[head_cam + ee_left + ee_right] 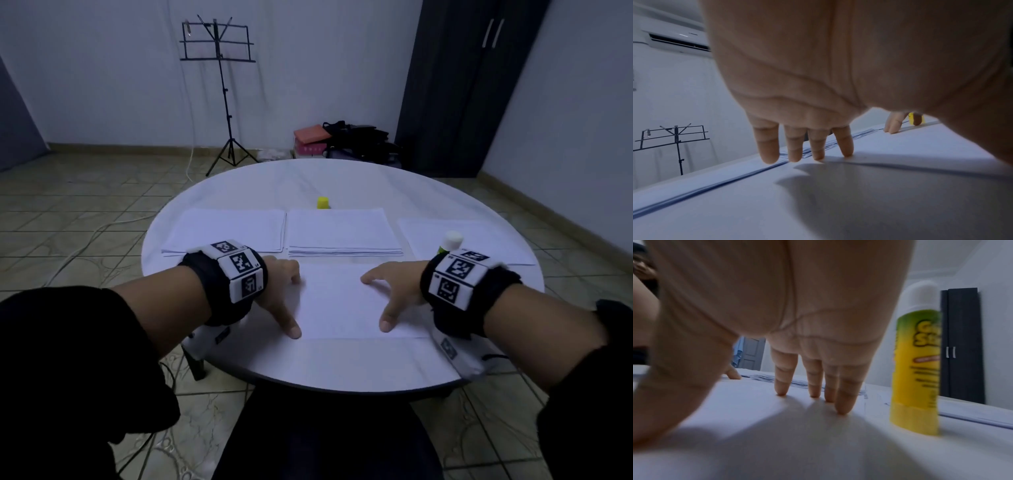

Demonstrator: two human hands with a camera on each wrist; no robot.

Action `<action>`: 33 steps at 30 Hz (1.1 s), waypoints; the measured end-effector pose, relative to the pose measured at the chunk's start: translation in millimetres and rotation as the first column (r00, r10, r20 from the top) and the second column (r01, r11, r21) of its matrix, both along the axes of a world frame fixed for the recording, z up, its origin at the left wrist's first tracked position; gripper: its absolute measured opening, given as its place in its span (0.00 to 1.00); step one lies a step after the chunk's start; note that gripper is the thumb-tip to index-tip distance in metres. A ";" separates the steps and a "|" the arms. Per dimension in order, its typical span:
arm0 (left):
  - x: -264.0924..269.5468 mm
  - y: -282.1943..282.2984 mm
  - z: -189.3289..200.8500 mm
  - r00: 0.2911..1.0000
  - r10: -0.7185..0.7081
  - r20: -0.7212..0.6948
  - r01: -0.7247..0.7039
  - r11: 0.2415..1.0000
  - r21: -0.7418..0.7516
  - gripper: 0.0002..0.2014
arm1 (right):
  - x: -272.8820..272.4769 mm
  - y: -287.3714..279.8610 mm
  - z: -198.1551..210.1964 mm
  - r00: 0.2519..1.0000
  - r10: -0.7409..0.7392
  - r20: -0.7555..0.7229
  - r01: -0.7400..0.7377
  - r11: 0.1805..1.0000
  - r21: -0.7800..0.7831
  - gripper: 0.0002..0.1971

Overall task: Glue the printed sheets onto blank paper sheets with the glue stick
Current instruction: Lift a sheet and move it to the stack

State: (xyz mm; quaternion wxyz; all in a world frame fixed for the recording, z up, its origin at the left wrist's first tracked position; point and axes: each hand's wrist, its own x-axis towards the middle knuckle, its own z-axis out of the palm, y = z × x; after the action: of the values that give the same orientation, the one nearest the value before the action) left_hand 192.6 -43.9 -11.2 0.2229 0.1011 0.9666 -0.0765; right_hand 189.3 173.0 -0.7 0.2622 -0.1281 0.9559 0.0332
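A white sheet (pixel 342 301) lies at the table's near middle. My left hand (pixel 286 301) presses its left edge with spread fingertips (pixel 846 152). My right hand (pixel 380 301) presses its right side the same way, fingertips (pixel 841 408) down on the sheet (pixel 756 402). Neither hand holds anything. The glue stick (pixel 450 245) stands upright just beyond my right wrist, yellow-green with a white top (pixel 916 369). Its yellow cap (pixel 323 202) sits apart at the table's far middle. Behind the sheet lie a left paper stack (pixel 222 229), a middle stack (pixel 342 233) and a right sheet (pixel 479 240).
The round white table (pixel 342 363) has its near rim close to my wrists. On the floor beyond it stand a black music stand (pixel 219 44), a pile of bags and boxes (pixel 342 140) and a dark wardrobe (pixel 462 85). Cables trail on the tiles at left.
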 end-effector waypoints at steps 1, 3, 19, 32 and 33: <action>-0.1 0.7 0.3 1.000 -0.006 -0.009 0.006 1.000 0.010 0.53 | 0.7 4.8 -1.2 1.000 0.003 -0.007 -0.003 1.000 0.002 0.47; -2.2 2.4 0.6 0.999 -0.028 -0.021 0.028 0.999 0.021 0.56 | 3.1 14.5 -2.1 1.000 0.019 -0.015 -0.018 0.999 0.036 0.46; -14.9 15.1 -1.4 1.000 0.003 0.012 -0.002 0.994 -0.112 0.59 | 5.5 14.2 -1.4 0.993 0.078 -0.093 -0.049 0.958 0.283 0.43; -17.3 9.6 -3.0 0.997 0.073 0.027 -0.071 0.995 -0.076 0.75 | -0.6 4.1 5.7 0.997 0.078 -0.030 -0.062 0.929 0.364 0.45; -17.1 9.3 -2.7 0.996 0.087 0.036 -0.084 0.994 -0.065 0.76 | -1.9 4.6 2.7 0.997 0.068 -0.042 -0.049 0.934 0.354 0.45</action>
State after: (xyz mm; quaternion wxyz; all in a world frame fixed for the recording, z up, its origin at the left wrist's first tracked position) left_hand 175.5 -34.6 -13.9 0.2477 0.0539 0.9626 -0.0957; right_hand 187.5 177.5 2.0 0.2543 -0.1066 0.9368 0.2151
